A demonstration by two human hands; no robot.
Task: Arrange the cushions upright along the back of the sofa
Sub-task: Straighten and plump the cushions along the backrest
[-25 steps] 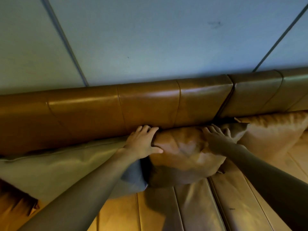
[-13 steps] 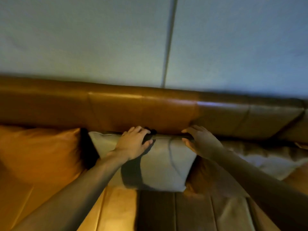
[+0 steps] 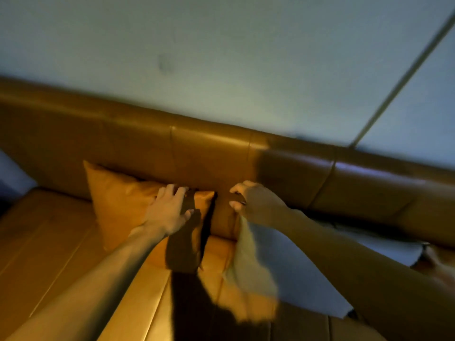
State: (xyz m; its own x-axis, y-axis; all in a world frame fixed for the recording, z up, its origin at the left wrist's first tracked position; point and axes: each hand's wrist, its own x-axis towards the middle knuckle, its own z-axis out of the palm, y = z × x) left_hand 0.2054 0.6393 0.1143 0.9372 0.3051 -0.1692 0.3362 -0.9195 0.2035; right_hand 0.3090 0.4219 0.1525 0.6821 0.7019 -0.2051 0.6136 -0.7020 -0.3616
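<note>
A tan leather cushion (image 3: pixel 118 200) stands upright against the sofa back (image 3: pixel 209 156) at the left. My left hand (image 3: pixel 170 210) lies on its top right part, fingers hooked over the top edge and thumb in front. To its right a pale grey-white cushion (image 3: pixel 295 262) leans low against the back. Its upper left corner comes out from under my right hand (image 3: pixel 256 203), whose fingers are curled. A bare strip of sofa back separates the two cushions. The picture is blurred by motion.
The tan sofa seat (image 3: pixel 61 237) stretches to the left and toward me. Another tan cushion (image 3: pixel 440 264) shows partly at the far right edge. A pale wall (image 3: pixel 221 57) rises behind the sofa. The sofa's left end (image 3: pixel 14 178) borders a grey area.
The view swung left along the sofa. My left hand went from the pale cushion's top edge to the tan cushion. My right hand now sits at the pale cushion's left corner.
</note>
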